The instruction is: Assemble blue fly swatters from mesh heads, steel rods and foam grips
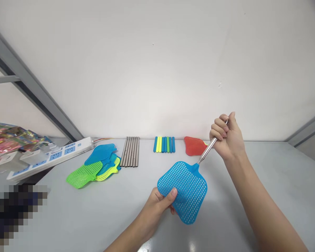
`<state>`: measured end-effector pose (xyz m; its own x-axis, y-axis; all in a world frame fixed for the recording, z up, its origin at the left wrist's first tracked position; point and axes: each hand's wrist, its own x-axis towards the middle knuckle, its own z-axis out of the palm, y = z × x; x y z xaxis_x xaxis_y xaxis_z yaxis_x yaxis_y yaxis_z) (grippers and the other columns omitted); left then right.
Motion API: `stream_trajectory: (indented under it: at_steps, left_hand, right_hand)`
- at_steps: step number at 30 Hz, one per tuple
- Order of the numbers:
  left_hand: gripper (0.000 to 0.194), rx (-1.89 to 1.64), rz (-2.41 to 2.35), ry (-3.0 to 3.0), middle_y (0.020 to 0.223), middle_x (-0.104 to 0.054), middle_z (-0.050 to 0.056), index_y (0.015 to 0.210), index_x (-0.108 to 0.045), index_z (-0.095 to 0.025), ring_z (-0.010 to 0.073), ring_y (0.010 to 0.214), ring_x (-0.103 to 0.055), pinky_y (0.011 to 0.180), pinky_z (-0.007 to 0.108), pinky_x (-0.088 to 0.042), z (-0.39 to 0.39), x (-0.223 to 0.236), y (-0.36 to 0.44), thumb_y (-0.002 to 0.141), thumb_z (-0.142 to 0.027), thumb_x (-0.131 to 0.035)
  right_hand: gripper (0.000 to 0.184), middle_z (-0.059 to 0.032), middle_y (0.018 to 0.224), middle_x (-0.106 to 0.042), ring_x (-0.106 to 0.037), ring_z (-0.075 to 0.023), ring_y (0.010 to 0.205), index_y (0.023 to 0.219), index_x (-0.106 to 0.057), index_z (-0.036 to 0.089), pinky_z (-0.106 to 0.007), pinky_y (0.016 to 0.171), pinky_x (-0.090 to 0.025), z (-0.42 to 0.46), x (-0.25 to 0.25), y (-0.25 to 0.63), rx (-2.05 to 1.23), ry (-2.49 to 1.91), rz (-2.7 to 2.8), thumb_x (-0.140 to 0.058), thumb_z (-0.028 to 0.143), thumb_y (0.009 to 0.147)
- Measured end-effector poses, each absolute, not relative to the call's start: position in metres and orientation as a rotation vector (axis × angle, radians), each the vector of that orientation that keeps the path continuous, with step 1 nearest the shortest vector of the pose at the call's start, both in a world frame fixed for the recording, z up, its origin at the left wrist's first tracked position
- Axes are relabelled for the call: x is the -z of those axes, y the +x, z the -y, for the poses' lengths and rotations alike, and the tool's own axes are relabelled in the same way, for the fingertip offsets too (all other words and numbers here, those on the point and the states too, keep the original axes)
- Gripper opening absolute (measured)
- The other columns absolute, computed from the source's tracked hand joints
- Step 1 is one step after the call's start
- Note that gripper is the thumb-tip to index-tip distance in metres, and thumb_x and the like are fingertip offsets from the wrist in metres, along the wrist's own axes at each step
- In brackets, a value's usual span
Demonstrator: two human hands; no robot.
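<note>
A blue fly swatter (185,187) is held up above the grey table between my two hands. Its perforated head is pinched by my left hand (160,204), thumb on the front and fingers behind. My right hand (225,136) is wrapped round the shiny metal rod (207,150) that runs up from the swatter's neck. The rod slants up to the right, and its top end is mostly covered by my fingers. Behind the rod, a red swatter head (195,146) lies on the table, partly hidden by my right hand.
At the back lie a row of metal rods (130,151) and several blue, yellow and green sleeves (164,144). Loose swatter heads, a green one (85,174) and a blue one (99,154) among them, overlap at left. A power strip (56,157) and packaged goods (10,143) sit farther left.
</note>
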<state>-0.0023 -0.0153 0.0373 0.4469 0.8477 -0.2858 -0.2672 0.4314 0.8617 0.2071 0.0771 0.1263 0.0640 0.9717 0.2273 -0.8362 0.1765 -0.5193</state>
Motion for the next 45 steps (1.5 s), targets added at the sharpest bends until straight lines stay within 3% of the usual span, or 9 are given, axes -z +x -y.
stream_trajectory:
  at_steps: [20,36,42,45]
  left_hand:
    - [0.021,-0.796,-0.810,0.843,0.058,-0.052,0.000,0.061,-0.053,-0.014,0.0090,0.054,-0.047,0.054,0.021,-0.036,0.0154,-0.0369,-0.0024,0.074,-0.031,-0.053]
    - [0.022,-0.787,-0.802,0.861,0.060,-0.051,0.000,0.061,-0.050,-0.014,0.0085,0.055,-0.046,0.055,0.021,-0.036,0.0135,-0.0324,-0.0026,0.077,-0.030,-0.050]
    - [0.022,-0.797,-0.833,0.887,0.061,-0.052,0.000,0.062,-0.051,-0.014,0.0089,0.056,-0.046,0.055,0.021,-0.036,0.0119,-0.0339,-0.0037,0.077,-0.031,-0.050]
    - [0.021,-0.809,-0.818,0.883,0.059,-0.051,0.000,0.062,-0.051,-0.014,0.0085,0.055,-0.046,0.054,0.021,-0.035,0.0119,-0.0325,-0.0034,0.076,-0.030,-0.051]
  right_hand:
    - [0.022,0.0065,0.046,-0.028,-0.028,-0.0058,0.034,0.064,-0.041,0.021,-0.015,0.029,-0.030,-0.0753,-0.1237,0.2076,-1.390,-0.243,0.605,-0.041,0.033,0.082]
    - [0.027,0.0073,0.045,-0.021,-0.021,-0.0049,0.033,0.057,-0.036,0.018,-0.015,0.028,-0.021,-0.0770,-0.1245,0.2083,-1.384,-0.314,0.544,-0.035,0.029,0.082]
    - [0.032,0.0076,0.044,-0.022,-0.020,-0.0046,0.033,0.054,-0.034,0.018,-0.016,0.027,-0.020,-0.0749,-0.1249,0.2096,-1.398,-0.303,0.542,-0.042,0.040,0.077]
    - [0.033,0.0077,0.042,-0.020,-0.018,-0.0045,0.032,0.052,-0.032,0.018,-0.016,0.027,-0.018,-0.0753,-0.1254,0.2100,-1.392,-0.324,0.545,-0.041,0.037,0.078]
